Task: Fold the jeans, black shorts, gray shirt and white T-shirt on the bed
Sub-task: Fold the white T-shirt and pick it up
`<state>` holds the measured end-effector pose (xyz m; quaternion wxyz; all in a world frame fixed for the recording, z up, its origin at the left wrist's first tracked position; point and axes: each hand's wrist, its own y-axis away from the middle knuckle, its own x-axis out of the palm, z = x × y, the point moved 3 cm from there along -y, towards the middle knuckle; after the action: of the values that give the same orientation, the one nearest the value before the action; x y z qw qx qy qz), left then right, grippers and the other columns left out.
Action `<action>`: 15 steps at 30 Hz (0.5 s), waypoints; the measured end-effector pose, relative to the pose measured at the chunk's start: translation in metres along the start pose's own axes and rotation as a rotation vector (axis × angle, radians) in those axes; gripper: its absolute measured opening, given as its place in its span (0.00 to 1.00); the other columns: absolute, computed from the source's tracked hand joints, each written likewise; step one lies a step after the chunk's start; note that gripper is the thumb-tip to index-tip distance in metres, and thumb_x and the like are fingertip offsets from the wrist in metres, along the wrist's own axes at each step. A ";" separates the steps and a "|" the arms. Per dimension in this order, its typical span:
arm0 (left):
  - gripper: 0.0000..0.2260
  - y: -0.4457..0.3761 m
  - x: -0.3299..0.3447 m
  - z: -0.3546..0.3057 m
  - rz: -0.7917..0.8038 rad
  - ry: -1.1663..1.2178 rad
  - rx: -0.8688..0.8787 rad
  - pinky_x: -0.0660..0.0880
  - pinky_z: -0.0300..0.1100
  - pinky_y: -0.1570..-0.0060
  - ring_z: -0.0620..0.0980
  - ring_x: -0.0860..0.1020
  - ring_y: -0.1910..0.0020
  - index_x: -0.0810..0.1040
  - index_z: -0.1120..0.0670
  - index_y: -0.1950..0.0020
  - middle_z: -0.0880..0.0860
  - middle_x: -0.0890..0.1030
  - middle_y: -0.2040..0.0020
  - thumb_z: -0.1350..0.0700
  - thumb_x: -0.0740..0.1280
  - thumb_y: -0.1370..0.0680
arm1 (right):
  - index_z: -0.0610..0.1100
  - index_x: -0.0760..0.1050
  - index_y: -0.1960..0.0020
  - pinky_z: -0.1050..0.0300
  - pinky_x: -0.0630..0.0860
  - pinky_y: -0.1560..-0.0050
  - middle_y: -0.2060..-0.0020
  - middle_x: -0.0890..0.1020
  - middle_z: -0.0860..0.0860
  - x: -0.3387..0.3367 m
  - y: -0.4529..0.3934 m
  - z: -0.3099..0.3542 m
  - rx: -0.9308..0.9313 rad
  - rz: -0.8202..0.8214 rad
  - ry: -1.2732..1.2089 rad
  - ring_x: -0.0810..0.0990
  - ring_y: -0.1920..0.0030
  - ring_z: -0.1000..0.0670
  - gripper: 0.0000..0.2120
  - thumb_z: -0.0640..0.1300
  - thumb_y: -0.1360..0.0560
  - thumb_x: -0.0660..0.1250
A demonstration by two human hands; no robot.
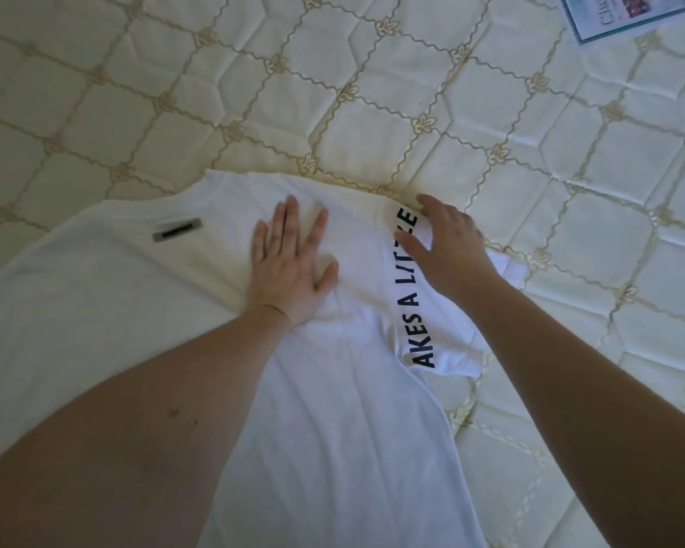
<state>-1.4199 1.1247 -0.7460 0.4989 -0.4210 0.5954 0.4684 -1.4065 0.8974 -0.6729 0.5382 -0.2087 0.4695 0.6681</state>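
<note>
White T-shirt (pixel 135 310) flat on bed (pixel 412 112). Left hand (pixel 293 267) grip spread, pressing shirt. Right hand (pixel 447 247) grip spread on folded printed sleeve (pixel 420 310), beside left.

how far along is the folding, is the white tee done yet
Not done. The white T-shirt lies spread on the bed, its right sleeve turned in. The left hand presses flat near the collar; the right hand rests on the sleeve. No folded jeans, shorts or gray shirt are in view, so their progress can't be judged.
</note>
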 end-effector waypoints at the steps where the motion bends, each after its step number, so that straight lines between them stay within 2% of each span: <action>1: 0.36 0.000 -0.001 0.001 -0.007 0.009 -0.013 0.46 0.56 0.24 0.53 0.46 0.21 0.45 0.52 0.20 0.58 0.47 0.20 0.38 0.49 0.23 | 0.48 0.63 0.26 0.45 0.62 0.32 0.32 0.71 0.46 0.004 -0.010 0.002 0.014 0.043 0.060 0.67 0.32 0.42 0.30 0.61 0.23 0.62; 4: 0.38 0.000 -0.001 0.001 -0.010 0.019 -0.043 0.45 0.55 0.24 0.51 0.47 0.21 0.45 0.60 0.20 0.57 0.48 0.20 0.39 0.48 0.23 | 0.46 0.72 0.38 0.48 0.66 0.40 0.42 0.75 0.46 0.004 -0.031 0.002 0.028 0.116 0.215 0.71 0.39 0.42 0.24 0.63 0.24 0.64; 6: 0.37 -0.001 -0.002 0.001 0.000 0.015 -0.046 0.44 0.55 0.24 0.51 0.46 0.21 0.46 0.60 0.20 0.57 0.47 0.20 0.39 0.47 0.23 | 0.46 0.72 0.49 0.53 0.69 0.52 0.51 0.76 0.47 0.000 -0.038 0.003 0.011 0.117 0.126 0.75 0.48 0.44 0.18 0.61 0.24 0.63; 8: 0.36 -0.001 -0.002 0.001 0.008 0.014 -0.045 0.44 0.55 0.24 0.51 0.44 0.21 0.46 0.59 0.20 0.57 0.46 0.19 0.40 0.47 0.22 | 0.47 0.69 0.56 0.56 0.66 0.65 0.60 0.77 0.51 -0.001 -0.041 0.004 0.015 0.125 -0.015 0.76 0.60 0.48 0.17 0.61 0.24 0.63; 10: 0.34 0.000 -0.002 0.000 0.015 0.008 -0.034 0.43 0.55 0.24 0.51 0.43 0.21 0.45 0.55 0.20 0.56 0.45 0.19 0.40 0.47 0.21 | 0.50 0.69 0.53 0.57 0.65 0.66 0.61 0.75 0.56 -0.002 -0.039 0.004 -0.031 0.183 -0.006 0.75 0.62 0.52 0.17 0.64 0.25 0.63; 12: 0.32 0.000 -0.002 -0.001 0.014 0.023 -0.019 0.43 0.55 0.24 0.51 0.42 0.21 0.44 0.49 0.20 0.56 0.44 0.19 0.40 0.47 0.21 | 0.55 0.68 0.48 0.57 0.66 0.60 0.59 0.72 0.60 -0.006 -0.036 -0.003 -0.080 0.281 0.116 0.73 0.58 0.53 0.19 0.67 0.28 0.65; 13: 0.31 0.000 -0.001 -0.001 0.012 0.030 -0.016 0.43 0.56 0.24 0.52 0.42 0.21 0.44 0.47 0.20 0.55 0.43 0.19 0.40 0.46 0.21 | 0.54 0.67 0.50 0.57 0.65 0.59 0.59 0.71 0.60 -0.009 -0.035 -0.009 -0.081 0.322 0.191 0.73 0.57 0.53 0.20 0.68 0.29 0.66; 15: 0.30 0.000 0.000 -0.001 0.003 0.036 -0.019 0.43 0.56 0.24 0.51 0.42 0.21 0.45 0.45 0.20 0.54 0.43 0.19 0.39 0.46 0.21 | 0.51 0.66 0.59 0.58 0.63 0.64 0.62 0.73 0.59 -0.014 -0.033 -0.023 -0.057 0.356 0.291 0.74 0.61 0.54 0.21 0.68 0.29 0.66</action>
<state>-1.4197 1.1241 -0.7458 0.4835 -0.4333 0.6003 0.4671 -1.3767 0.8693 -0.6859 0.3324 -0.2315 0.5526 0.7284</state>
